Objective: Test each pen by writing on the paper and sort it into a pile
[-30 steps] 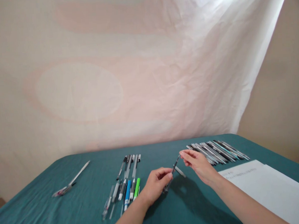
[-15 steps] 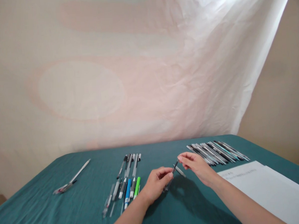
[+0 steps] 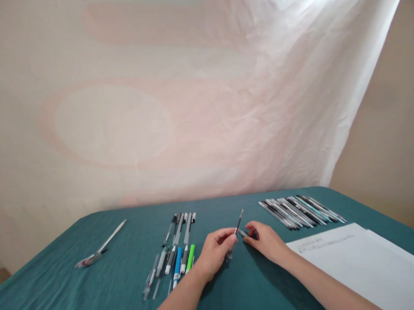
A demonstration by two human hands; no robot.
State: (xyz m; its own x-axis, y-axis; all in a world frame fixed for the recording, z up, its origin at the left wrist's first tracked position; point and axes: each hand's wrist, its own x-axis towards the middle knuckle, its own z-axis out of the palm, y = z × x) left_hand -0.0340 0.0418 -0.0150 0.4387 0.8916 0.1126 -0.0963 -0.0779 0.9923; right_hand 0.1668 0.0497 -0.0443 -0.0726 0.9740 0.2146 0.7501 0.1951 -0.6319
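My left hand [image 3: 217,251] is closed in a pinch on a thin dark pen refill [image 3: 238,222], whose pale tip points up and slightly right. Below those fingers shows a small dark, partly clear piece [image 3: 229,255], too blurred to name. To the right, my right hand [image 3: 265,242] is low over the cloth. Its thumb and fingers are around a greyish pen barrel [image 3: 243,234], with the near end hidden by the hand.
Several markers and pens, including a blue marker [image 3: 177,263] and a green marker [image 3: 190,258], lie left of my left hand. Clear pens [image 3: 187,227] lie behind them. A row of pens [image 3: 300,211] and white paper [image 3: 358,253] lie right. A long white pen [image 3: 112,236] lies far left.
My right hand has let go of the refill's upper end and moved down and left to the barrel on the cloth. My left hand still holds the refill, now more upright.
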